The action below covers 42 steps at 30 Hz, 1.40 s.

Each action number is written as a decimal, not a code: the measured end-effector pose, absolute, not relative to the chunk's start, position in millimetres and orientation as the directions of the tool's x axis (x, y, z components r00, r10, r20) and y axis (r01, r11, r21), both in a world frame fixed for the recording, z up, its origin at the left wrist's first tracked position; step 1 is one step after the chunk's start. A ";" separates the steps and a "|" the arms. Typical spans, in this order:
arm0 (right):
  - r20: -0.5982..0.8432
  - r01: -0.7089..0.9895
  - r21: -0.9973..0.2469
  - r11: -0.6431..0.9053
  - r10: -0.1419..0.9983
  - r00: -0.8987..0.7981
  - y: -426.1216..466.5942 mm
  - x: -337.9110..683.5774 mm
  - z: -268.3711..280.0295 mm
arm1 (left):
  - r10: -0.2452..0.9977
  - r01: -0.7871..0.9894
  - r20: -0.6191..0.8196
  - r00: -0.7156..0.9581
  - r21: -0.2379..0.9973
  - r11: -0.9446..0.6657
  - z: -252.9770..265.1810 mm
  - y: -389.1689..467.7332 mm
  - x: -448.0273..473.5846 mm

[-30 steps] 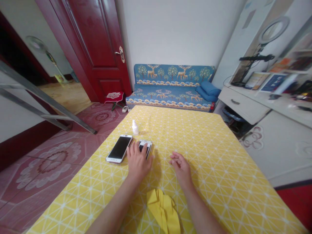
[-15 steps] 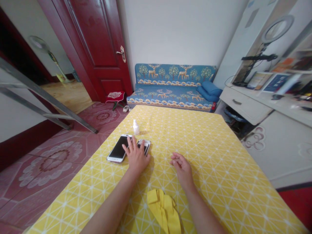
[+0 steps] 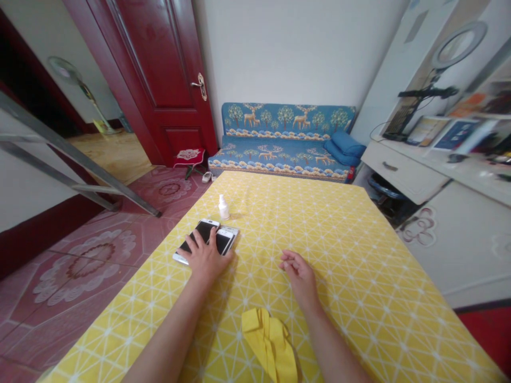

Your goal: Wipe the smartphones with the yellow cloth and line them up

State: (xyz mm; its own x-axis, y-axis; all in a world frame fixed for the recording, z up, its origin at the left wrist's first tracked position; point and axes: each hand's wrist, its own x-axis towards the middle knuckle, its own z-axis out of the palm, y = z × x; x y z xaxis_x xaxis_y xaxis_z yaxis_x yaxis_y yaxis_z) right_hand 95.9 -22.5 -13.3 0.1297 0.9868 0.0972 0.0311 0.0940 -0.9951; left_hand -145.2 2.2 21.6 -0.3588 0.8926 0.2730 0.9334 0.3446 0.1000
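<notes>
On the left part of the table [image 3: 339,239], we have the left phone [image 3: 205,229] lying flat, screen up, partly under our left hand [image 3: 205,259]. Fingers there are spread wide, reaching over this phone and the right phone [image 3: 224,244] beside it. Not a pinch; contact pressure, can't tell.

Handling, our guess: left phone is light to moderate, rigid, slick on the glass, breakable if dropped. Best hold is across the long edges, thumb one side, fingers the other; outer left edge looks easier, since the inner edge sits close against the right phone. Whether they touch under our hand, we can't tell.

Right phone, same feel: stiff, thin, slippery. A pale edge shows along its far right; can't tell if that's a second device or case. We'd grip its right edge.

White bottle [image 3: 224,209] stands upright just beyond the phones; probably light and easy to knock over, so we'd mind it with far-side fingertips.

Yellow cloth [image 3: 269,343] lies crumpled nearer us, between our forearms; looks soft, out of the phones' way.

Right hand [image 3: 298,269] rests well right of the phones, fingers curled and bunched; can't tell if the tips meet the thumb.
</notes>
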 end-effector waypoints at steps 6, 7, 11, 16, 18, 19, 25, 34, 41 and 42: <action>0.084 0.012 -0.996 0.083 0.986 0.144 -23.6 95.7 -10.6 | 0.898 0.939 0.280 -0.341 0.060 0.338 22.2 3.6 -153.5; 0.082 0.010 -0.997 0.081 0.986 0.144 -23.7 95.6 -10.2 | 0.897 0.940 0.283 -0.338 0.056 0.336 22.0 4.4 -155.2; 0.082 0.012 -0.997 0.081 0.986 0.147 -23.7 95.3 -9.8 | 0.898 0.943 0.293 -0.329 0.059 0.327 19.9 9.3 -162.3; 0.093 0.023 -0.996 0.090 0.986 0.136 -23.2 95.4 -10.6 | 0.901 0.952 0.309 -0.304 0.071 0.297 19.4 13.9 -168.2; 0.097 0.029 -0.995 0.094 0.986 0.136 -23.1 95.6 -11.1 | 0.905 0.963 0.329 -0.268 0.081 0.256 20.5 11.8 -169.6; 0.099 0.031 -0.995 0.096 0.986 0.137 -23.1 95.7 -11.4 | 0.905 0.972 0.354 -0.235 0.083 0.220 20.9 9.6 -170.1; 0.109 0.056 -0.993 0.103 0.986 0.124 -21.7 96.0 -13.1 | 0.884 0.997 0.466 0.043 0.038 -0.069 8.3 -15.4 -168.5; 0.138 0.144 -0.980 0.139 0.990 -0.015 -28.6 96.2 -3.7 | 0.874 0.948 0.432 0.222 0.116 -0.297 -6.5 -36.3 -152.4; 0.227 0.483 -0.682 0.550 0.786 -0.575 -53.0 87.1 25.9 | 0.931 0.959 0.348 0.109 0.209 -0.190 14.6 -32.7 -142.3; 0.225 0.499 -0.652 0.571 0.774 -0.591 -55.3 85.6 27.3 | 0.945 0.966 0.313 0.097 0.198 -0.164 18.9 -31.8 -140.6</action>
